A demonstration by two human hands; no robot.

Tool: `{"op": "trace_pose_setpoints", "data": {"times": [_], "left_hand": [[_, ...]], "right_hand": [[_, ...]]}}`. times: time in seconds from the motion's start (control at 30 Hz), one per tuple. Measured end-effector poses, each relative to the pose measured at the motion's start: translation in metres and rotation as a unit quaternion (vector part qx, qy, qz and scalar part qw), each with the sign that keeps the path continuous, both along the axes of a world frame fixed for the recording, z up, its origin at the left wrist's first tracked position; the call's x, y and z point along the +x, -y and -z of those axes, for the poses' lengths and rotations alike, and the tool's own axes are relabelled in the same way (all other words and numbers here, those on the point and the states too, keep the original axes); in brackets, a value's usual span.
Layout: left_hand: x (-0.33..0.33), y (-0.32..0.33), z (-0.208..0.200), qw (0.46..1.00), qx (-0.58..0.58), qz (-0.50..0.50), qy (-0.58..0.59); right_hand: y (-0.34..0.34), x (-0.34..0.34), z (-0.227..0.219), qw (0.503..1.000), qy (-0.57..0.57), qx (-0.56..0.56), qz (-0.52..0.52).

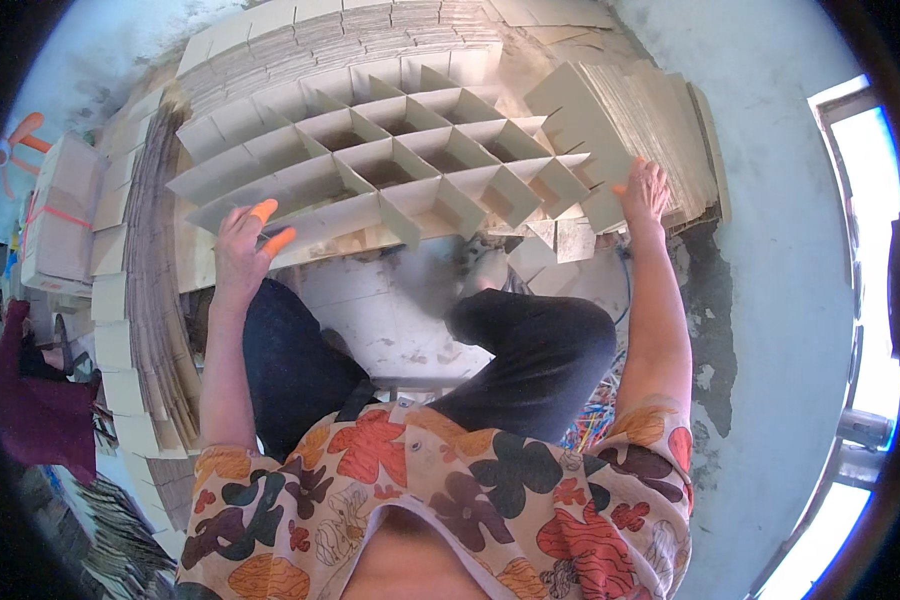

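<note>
A wide cardboard grid (405, 165) sits right in front of the person, its slotted strips crossing to make open cells. At its right end, a thick stack of sheets (660, 130) leans at a slant. The right hand (647, 195) lies on the near edge of that stack, fingers partly bent over it and the thumb set apart; whether they have hold of any sheet, I cannot tell. The left hand (238, 245) is at the grid's near left corner, thumb and forefinger clearly parted by the end of the front strip; I cannot tell if they grip it. Orange covers (280, 242) show on the thumb and forefinger of the left hand.

A pale blue wall (780, 270), scuffed and peeling low down, fills the right side, with a bright opening (878, 170) beyond it. Stacked cardboard strips (350, 38) line the far side of the tabletop (518, 72), and another long row (118, 345) runs down the left. Farther left are a carton (65, 215) with a red strap, a dark purple cloth (45, 415) and an orange fan (28, 128)
</note>
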State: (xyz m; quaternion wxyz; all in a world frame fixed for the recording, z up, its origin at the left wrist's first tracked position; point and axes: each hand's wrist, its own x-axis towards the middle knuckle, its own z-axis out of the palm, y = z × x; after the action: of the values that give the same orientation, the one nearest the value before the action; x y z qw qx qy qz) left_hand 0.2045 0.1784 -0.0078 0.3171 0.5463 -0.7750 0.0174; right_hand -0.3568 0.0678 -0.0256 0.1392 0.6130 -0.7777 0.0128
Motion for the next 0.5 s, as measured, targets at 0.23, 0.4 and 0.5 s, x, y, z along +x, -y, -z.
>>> {"op": "trace_pose_setpoints", "data": {"times": [0.23, 0.4, 0.5], "left_hand": [[0.006, -0.003, 0.006, 1.000, 0.015, -0.014, -0.007], [0.008, -0.003, 0.009, 1.000, 0.007, -0.020, -0.017], [0.003, -0.002, 0.004, 0.999, -0.016, -0.018, -0.027]], "right_hand": [[0.009, -0.026, 0.000, 0.995, 0.075, -0.069, 0.004], [0.003, -0.018, -0.019, 0.988, 0.130, -0.068, 0.038], [-0.002, -0.014, -0.033, 0.971, 0.176, -0.158, 0.039]]}}
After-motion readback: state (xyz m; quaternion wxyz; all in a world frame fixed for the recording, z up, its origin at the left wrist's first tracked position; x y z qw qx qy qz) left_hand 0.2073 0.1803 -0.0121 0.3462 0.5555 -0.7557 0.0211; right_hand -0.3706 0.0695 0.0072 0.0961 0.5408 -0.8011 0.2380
